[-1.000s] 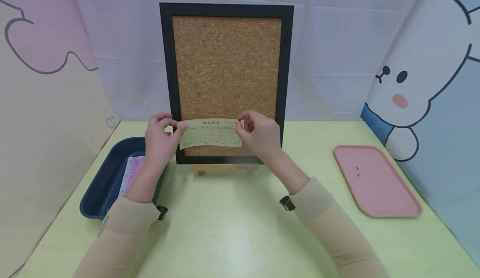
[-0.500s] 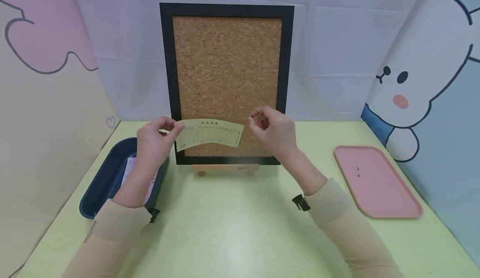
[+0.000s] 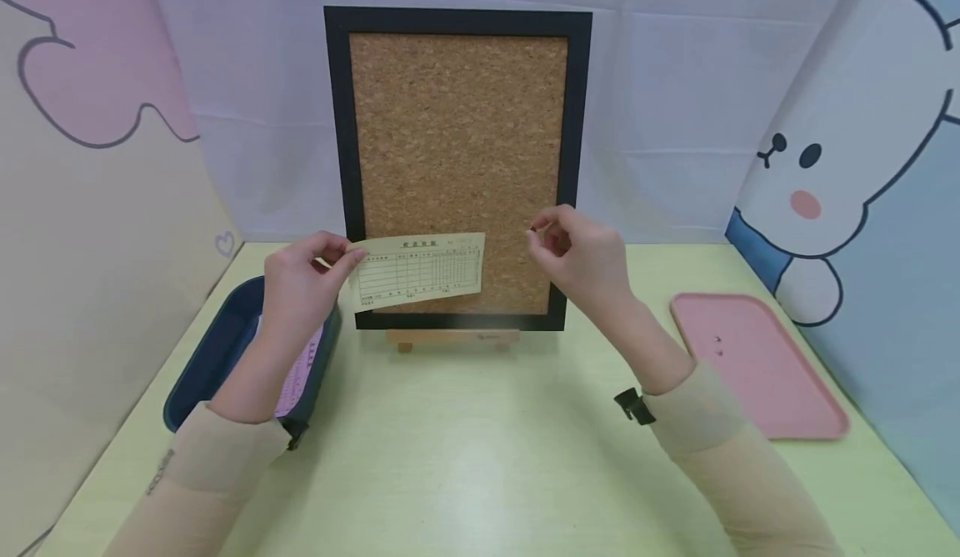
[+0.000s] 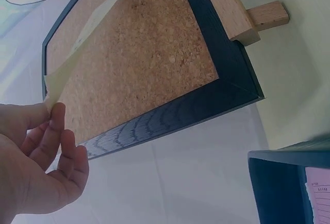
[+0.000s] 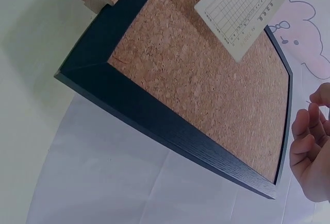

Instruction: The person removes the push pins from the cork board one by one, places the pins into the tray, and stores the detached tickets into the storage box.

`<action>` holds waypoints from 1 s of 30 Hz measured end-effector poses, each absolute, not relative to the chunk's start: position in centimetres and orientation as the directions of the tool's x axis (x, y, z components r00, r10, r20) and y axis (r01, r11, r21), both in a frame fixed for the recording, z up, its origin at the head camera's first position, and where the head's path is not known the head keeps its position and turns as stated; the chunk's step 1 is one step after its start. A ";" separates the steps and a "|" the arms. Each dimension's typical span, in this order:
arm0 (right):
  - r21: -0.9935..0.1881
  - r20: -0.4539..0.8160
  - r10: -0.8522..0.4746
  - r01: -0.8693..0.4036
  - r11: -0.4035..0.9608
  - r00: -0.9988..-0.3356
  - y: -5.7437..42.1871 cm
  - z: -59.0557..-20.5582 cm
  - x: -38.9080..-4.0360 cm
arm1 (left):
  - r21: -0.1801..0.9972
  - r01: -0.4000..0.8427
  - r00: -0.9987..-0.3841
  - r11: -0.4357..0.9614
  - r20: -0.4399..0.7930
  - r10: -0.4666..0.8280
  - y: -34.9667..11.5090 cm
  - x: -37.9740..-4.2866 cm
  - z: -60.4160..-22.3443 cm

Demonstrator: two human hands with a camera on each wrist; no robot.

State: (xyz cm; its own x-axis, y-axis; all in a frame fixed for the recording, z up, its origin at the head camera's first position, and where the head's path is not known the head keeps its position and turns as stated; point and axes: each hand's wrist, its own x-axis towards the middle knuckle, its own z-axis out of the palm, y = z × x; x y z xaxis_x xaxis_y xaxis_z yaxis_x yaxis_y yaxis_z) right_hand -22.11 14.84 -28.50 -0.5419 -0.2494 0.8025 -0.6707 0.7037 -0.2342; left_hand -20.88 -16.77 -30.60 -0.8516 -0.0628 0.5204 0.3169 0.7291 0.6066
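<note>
My left hand (image 3: 303,286) pinches the upper left corner of a pale yellow printed receipt slip (image 3: 420,269) between thumb and forefinger. The slip is held in front of the lower part of a cork board (image 3: 457,132) with a black frame. In the left wrist view the slip (image 4: 85,33) stands out from the cork, seen nearly edge-on. To the right of the slip, apart from it, my right hand (image 3: 585,257) has thumb and forefinger tips together. A thin pin (image 5: 309,102) pokes out from those fingertips in the right wrist view; its head is hidden by the fingers.
A wooden easel (image 3: 450,337) supports the board. At the left, a dark blue tray (image 3: 198,357) holds pink printed slips (image 3: 300,378), partly behind the left forearm. A pink tray (image 3: 780,390) with a couple of tiny pins (image 3: 717,346) lies at the right.
My right hand has let go of the slip's right end and moved right and slightly up. The left hand has shifted a little left, still pinching the slip, whose free end swings.
</note>
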 end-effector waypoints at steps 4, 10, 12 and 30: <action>-0.229 0.792 -0.259 -0.662 0.713 -0.553 15.8 -28.1 -21.9 | 0.592 0.303 -0.870 0.747 0.492 -0.038 -16.8 -20.6 -29.9; -0.222 0.791 -0.247 -0.638 0.737 -0.560 17.5 -27.6 -21.6 | 0.572 0.287 -0.892 0.768 0.452 -0.003 -17.0 -20.1 -28.6; -0.240 0.785 -0.230 -0.626 0.742 -0.575 18.0 -27.4 -21.5 | 0.558 0.287 -0.894 0.779 0.448 0.008 -17.0 -20.0 -28.2; -0.233 0.774 -0.196 -0.559 0.796 -0.602 22.4 -25.2 -19.1 | 0.453 0.341 -0.874 0.824 0.476 0.100 -18.2 -19.1 -25.1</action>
